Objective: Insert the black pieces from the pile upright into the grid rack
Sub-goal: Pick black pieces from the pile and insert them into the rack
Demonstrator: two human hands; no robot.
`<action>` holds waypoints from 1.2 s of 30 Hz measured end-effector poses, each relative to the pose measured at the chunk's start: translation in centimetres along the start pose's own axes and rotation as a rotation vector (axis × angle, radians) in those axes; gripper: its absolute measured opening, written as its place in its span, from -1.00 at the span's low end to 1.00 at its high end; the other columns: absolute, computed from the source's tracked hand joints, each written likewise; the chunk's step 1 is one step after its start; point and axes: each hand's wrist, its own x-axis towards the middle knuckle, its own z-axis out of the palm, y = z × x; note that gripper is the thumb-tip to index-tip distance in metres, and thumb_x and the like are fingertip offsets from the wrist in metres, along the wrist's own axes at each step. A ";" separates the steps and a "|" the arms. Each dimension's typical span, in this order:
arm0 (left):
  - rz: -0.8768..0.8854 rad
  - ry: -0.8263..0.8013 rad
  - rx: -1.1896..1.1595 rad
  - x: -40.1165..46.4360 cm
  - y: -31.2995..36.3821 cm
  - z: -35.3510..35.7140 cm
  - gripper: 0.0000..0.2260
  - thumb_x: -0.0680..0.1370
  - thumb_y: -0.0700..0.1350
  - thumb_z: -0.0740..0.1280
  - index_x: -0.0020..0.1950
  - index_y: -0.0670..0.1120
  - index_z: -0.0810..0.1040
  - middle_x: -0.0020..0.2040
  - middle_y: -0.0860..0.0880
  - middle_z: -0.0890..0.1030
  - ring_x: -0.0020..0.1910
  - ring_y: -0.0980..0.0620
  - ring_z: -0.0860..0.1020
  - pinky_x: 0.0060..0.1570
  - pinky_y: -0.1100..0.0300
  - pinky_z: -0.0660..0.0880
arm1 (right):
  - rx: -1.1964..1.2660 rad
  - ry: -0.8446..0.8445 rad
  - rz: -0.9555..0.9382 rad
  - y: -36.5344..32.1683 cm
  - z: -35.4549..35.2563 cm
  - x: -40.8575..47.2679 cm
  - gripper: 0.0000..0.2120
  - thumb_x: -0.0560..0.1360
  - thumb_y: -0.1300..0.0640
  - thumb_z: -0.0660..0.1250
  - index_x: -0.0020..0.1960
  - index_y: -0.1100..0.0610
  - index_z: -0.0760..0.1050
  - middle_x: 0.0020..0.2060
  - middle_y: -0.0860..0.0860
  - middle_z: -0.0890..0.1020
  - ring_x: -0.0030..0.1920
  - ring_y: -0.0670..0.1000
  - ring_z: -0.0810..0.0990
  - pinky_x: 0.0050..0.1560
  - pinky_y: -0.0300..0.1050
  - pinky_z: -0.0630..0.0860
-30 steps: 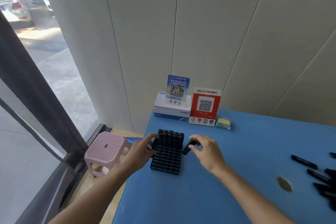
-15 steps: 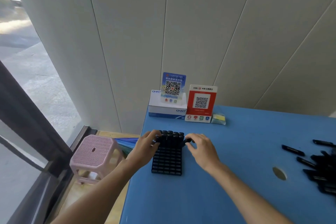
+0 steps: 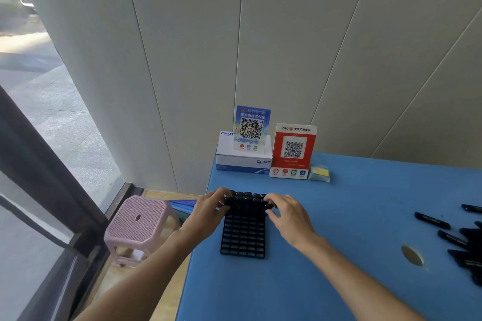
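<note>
Both hands (image 3: 211, 212) at grid rack (image 3: 243, 236)

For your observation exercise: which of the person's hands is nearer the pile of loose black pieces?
Right. The right hand is at the rack's right edge, facing the pile; the left hand is beyond the rack.

The table (image 3: 365, 216) has a matt, smooth blue top. On it, the grid rack (image 3: 243, 234) looks like dull black plastic. Behind the rack, the white box (image 3: 243, 157) looks like smooth cardboard. Left of the table, the pink stool (image 3: 138, 221) is perforated plastic.
</note>
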 end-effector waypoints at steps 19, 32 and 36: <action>0.011 -0.038 0.006 0.6 -0.4 0.4 -0.77 0.53 -0.25 0.32 0.15 -0.06 0.46 -0.01 -0.04 0.52 -0.09 0.02 0.58 -0.04 0.19 0.56 | -0.016 -0.012 0.002 -0.8 0.7 -0.2 -0.77 0.53 0.18 0.29 0.17 0.12 0.56 0.03 0.00 0.60 0.06 0.03 0.52 0.06 -0.08 0.48; 0.043 -0.063 0.037 0.6 -0.5 0.9 -0.77 0.53 -0.25 0.31 0.14 -0.02 0.44 0.00 -0.04 0.52 -0.11 0.02 0.60 -0.08 0.11 0.58 | 0.003 -0.047 0.086 -1.5 0.5 -0.3 -0.78 0.54 0.15 0.26 0.17 0.10 0.54 0.04 -0.02 0.59 0.07 0.02 0.51 0.07 -0.09 0.48; 0.024 -0.065 0.057 0.5 -0.4 1.1 -0.78 0.53 -0.26 0.30 0.10 -0.02 0.43 -0.01 -0.06 0.52 -0.16 0.04 0.59 -0.13 0.11 0.56 | 0.006 -0.053 0.086 -1.6 0.5 -0.4 -0.77 0.55 0.15 0.24 0.18 0.10 0.54 0.05 -0.02 0.59 0.08 0.01 0.51 0.07 -0.10 0.48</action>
